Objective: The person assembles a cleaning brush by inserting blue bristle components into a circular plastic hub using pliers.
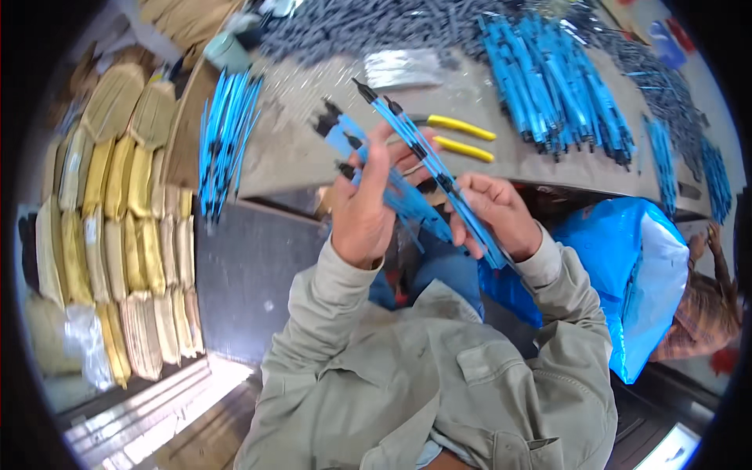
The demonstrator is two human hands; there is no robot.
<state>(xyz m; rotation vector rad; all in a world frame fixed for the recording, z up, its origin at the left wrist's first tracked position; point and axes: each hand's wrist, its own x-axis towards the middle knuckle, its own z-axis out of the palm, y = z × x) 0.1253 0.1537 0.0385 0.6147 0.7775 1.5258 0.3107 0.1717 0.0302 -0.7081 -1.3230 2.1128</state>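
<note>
My left hand (364, 204) holds a blurred bunch of thin blue rods with black tips and black fittings (415, 205), its thumb raised and its fingers partly hidden behind them. Pinched in my right hand (497, 211) are a few similar blue rods (403, 124), slanting up to the left across my left fingers. Just beyond my hands, pliers with yellow handles (466, 149) lie on the worktable (313, 149); the rods partly cover their jaws.
A large pile of blue rods (548, 86) lies at the right, a smaller one (227, 141) at the left edge. Grey small parts (368, 31) heap along the back near a clear plastic packet (403, 69). Stacked packages (117, 211) stand left; a blue bag (619, 258) and another person (697, 313) are right.
</note>
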